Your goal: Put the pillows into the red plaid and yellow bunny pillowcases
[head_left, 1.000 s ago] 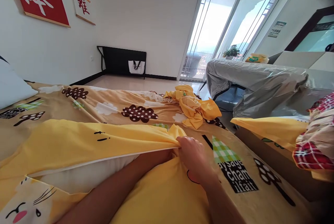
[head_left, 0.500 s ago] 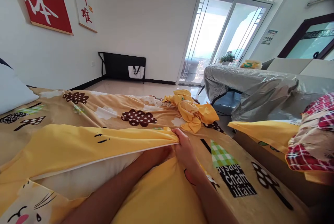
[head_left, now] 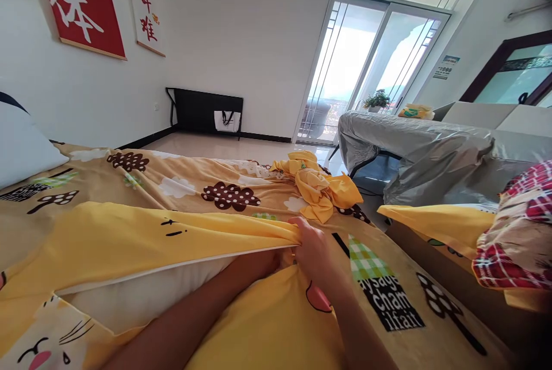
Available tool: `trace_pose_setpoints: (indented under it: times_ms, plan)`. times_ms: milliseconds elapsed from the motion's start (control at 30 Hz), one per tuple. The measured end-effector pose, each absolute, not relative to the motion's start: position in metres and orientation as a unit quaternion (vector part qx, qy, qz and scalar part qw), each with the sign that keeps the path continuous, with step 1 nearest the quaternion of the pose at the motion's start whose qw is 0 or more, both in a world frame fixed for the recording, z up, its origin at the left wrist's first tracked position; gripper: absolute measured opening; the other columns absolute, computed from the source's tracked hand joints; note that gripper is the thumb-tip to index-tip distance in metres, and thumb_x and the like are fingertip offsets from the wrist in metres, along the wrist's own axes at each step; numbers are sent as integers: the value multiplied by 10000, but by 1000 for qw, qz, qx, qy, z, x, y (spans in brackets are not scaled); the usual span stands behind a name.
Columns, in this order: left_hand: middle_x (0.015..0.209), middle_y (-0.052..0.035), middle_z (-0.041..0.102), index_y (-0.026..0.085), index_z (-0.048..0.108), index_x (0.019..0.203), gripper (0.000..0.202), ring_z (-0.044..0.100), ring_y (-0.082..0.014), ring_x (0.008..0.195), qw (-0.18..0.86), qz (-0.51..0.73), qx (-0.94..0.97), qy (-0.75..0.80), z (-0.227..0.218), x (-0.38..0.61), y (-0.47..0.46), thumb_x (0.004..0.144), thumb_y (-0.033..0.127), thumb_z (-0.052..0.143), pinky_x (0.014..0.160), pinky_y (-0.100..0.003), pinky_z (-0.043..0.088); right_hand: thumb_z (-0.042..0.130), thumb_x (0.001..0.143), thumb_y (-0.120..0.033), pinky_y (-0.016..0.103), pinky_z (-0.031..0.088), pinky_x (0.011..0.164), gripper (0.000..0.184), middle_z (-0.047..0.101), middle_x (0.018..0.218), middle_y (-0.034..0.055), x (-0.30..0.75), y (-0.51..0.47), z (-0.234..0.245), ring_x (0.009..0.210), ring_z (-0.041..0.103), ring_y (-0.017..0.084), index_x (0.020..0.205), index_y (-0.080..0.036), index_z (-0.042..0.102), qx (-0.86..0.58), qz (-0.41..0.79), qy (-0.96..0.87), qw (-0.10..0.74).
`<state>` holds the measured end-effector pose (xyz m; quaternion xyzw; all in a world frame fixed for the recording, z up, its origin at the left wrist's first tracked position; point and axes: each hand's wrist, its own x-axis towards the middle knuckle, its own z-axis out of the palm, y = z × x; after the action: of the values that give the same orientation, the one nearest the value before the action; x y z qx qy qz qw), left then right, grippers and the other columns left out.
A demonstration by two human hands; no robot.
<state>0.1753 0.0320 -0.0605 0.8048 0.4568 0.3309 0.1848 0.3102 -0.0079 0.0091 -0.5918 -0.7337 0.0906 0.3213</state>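
Observation:
A yellow pillowcase (head_left: 129, 238) with a cartoon cat print lies across the bed, and a white pillow (head_left: 142, 295) shows through its open edge. My right hand (head_left: 317, 252) grips the corner of the pillowcase's opening, fingers closed on the cloth. My left forearm (head_left: 202, 307) reaches into the opening; the left hand is hidden inside the case, near that same corner.
A tan patterned bedsheet (head_left: 207, 183) covers the bed, with a crumpled yellow cloth (head_left: 321, 183) at its far edge. A white pillow (head_left: 21, 146) sits at the left. At the right stand a plastic-covered sofa (head_left: 431, 146) and a pile of yellow and red plaid bedding (head_left: 509, 232).
My right hand shifted slightly along the pillowcase corner while keeping its grip. The view tilted up a little. My left arm stays inside the case.

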Motion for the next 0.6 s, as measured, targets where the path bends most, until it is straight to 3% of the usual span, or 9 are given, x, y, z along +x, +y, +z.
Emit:
trace_pose_setpoints:
  times_ms: [133, 267, 333, 467, 600]
  plan:
    - [1132, -77, 676, 188, 656, 1045, 195, 609, -227, 1056, 187, 298, 833, 427, -55, 171, 29, 915, 257, 528, 1008, -439, 438, 405, 670, 1, 298, 277, 601, 259, 603, 722, 54, 304, -13, 11, 680, 528, 184, 738, -201, 552, -650, -33, -728, 214]
    - [1259, -102, 622, 181, 614, 1166, 300, 552, -272, 1165, 178, 304, 835, 423, -46, 170, 27, 914, 267, 476, 1079, -473, 365, 459, 698, -30, 303, 290, 703, 219, 595, 909, 63, 302, -9, 12, 870, 533, 204, 752, -200, 585, -644, -105, -730, 205]
    - [1309, -86, 593, 206, 587, 1218, 334, 534, -253, 1196, 177, 314, 848, 388, -40, 167, 23, 920, 297, 467, 1083, -444, 368, 464, 701, -37, 293, 291, 721, 207, 584, 928, 56, 302, -6, 12, 905, 519, 200, 728, -200, 588, -640, -100, -729, 221]
    - [1358, -65, 566, 217, 590, 1223, 333, 521, -212, 1232, 193, 314, 889, 271, -34, 159, 14, 952, 310, 420, 1074, -366, 386, 440, 672, -40, 277, 286, 670, 205, 606, 845, 40, 303, -3, 11, 783, 517, 174, 698, -196, 571, -638, -40, -727, 250]
    - [1439, -43, 486, 251, 526, 1301, 378, 467, -231, 1296, 185, 301, 894, 275, -33, 155, 12, 941, 336, 449, 1103, -388, 353, 414, 625, -49, 259, 308, 625, 278, 639, 763, 26, 304, -3, 10, 705, 538, 170, 783, -199, 587, -619, 41, -718, 316]
